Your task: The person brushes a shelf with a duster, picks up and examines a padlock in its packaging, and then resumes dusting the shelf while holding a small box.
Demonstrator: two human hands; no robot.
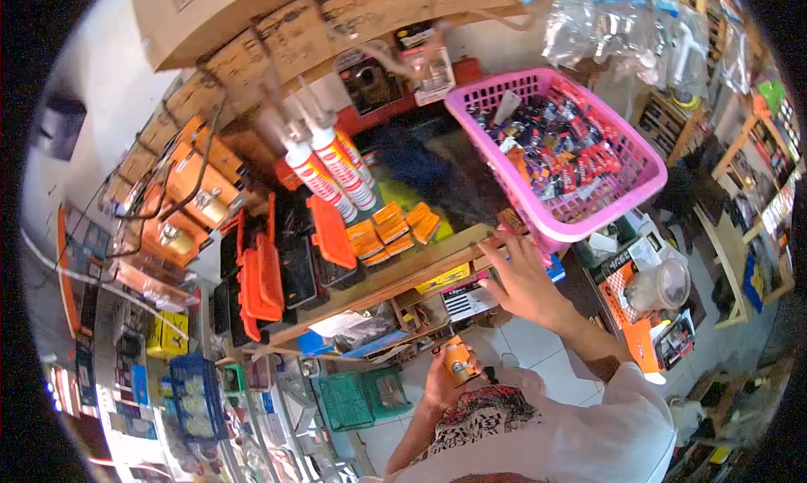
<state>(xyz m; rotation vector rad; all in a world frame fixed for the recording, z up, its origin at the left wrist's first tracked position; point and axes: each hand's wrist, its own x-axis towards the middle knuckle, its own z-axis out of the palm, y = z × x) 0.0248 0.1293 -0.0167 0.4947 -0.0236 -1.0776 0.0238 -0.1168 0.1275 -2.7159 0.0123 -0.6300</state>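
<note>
My left hand [439, 385] is closed round a small orange box [459, 360] with a picture on its face, held low in front of my shirt. My right hand [528, 283] reaches to the counter's front edge, fingers spread and thumb apart. Its fingertips are right by a small reddish-brown item [510, 221] beside the pink basket. That pink plastic basket [572, 229] holds many small red and dark packets. Left of my right hand, several small orange boxes [391, 222] lie in a group on the wooden-edged counter [395, 273].
White sealant tubes [332, 176] stand behind the orange boxes. Black bins with orange lids [262, 285] line the counter's left. A cardboard box [336, 12] overhangs the back. Below are a green crate [346, 399] and shelves; a stack with a clear tub [664, 285] is at right.
</note>
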